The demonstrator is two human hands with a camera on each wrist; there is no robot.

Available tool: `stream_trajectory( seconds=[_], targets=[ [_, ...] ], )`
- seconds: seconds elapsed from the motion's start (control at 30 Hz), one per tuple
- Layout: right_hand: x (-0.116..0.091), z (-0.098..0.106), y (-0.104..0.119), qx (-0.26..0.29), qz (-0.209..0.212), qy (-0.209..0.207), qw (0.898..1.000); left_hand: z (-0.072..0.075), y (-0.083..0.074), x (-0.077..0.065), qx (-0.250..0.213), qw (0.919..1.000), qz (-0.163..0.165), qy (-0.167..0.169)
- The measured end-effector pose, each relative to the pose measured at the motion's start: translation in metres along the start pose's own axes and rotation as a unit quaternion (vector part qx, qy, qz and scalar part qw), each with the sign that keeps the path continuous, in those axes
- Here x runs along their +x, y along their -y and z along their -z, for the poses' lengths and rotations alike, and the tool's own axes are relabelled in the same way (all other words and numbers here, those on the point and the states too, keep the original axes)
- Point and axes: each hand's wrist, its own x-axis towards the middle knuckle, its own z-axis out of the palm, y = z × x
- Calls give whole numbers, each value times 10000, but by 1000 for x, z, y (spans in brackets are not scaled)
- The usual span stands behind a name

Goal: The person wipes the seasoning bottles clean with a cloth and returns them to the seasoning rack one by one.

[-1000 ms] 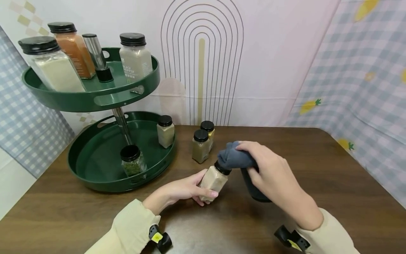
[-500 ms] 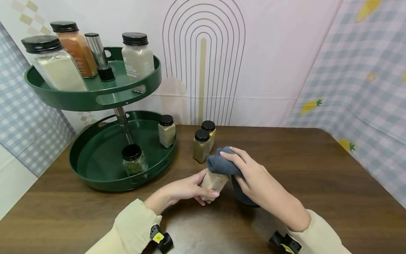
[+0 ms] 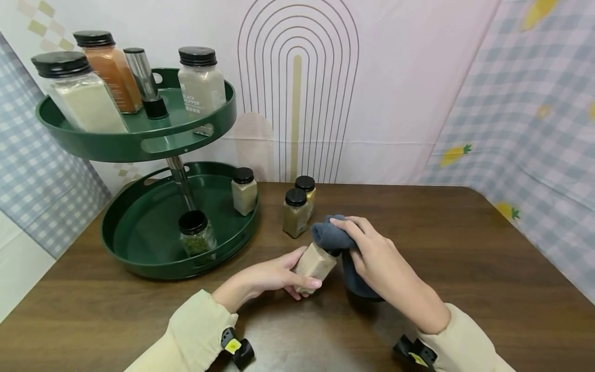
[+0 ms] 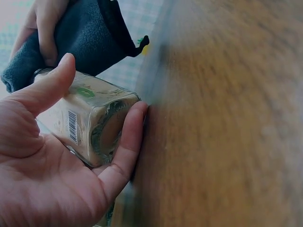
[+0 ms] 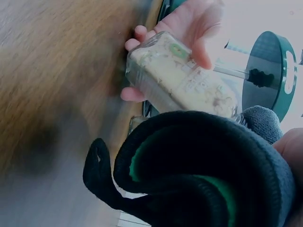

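Observation:
A square glass spice jar (image 3: 315,262) with pale beige powder leans in my left hand (image 3: 279,274), thumb on one side and fingers around its base. In the left wrist view a barcode and a green mark show on the jar (image 4: 78,120). My right hand (image 3: 378,258) grips a bunched dark grey-blue cloth (image 3: 332,236) against the jar's black lid, most of which the cloth covers. In the right wrist view the cloth (image 5: 189,137) hangs in a fold with a loop at its edge.
Two small spice jars (image 3: 295,214) stand on the wooden table (image 3: 441,243) behind my hands. At left rises a two-tier green rack (image 3: 139,271), with two small jars on its lower tray. Its upper tray (image 3: 111,147) holds larger jars and a metal grinder (image 3: 145,82).
My right hand and the cloth have shifted left and slightly down, then a little back up and right at the lid. My left hand keeps its hold on the jar.

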Motion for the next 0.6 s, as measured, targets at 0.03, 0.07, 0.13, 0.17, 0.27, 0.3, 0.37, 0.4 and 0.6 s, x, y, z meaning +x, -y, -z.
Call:
stream_trajectory(
  seconds=[0.03, 0.07, 0.13, 0.17, 0.27, 0.3, 0.37, 0.4, 0.6],
  targets=[
    [0, 0, 0, -11, -27, -1, 10000, 0, 0, -1, 7, 10000, 4, -21],
    [0, -1, -1, -25, -55, 15, 10000, 0, 0, -1, 18, 10000, 14, -39],
    [0, -2, -2, -75, -110, 68, 9999, 0, 0, -2, 36, 10000, 33, -64],
    [1, -2, -3, -122, -151, 121, 9997, 0, 0, -2, 41, 10000, 43, -67],
    [1, -2, -6, -355, -304, 280, 9985, 0, 1, -2, 60, 9999, 43, -76],
    [0, -2, -7, -445, -366, 330, 9978, 0, 1, -2, 63, 9999, 40, -72],
    [0, -2, -10, -663, -487, 454, 9956, 0, 1, -2, 59, 10000, 44, -56],
    [0, -1, -11, -769, -531, 509, 9943, 0, 1, -2, 54, 10000, 48, -51],
    [1, 8, -18, -1237, -651, 670, 9879, 1, 1, -2, 60, 10000, 40, -27]
  ],
)
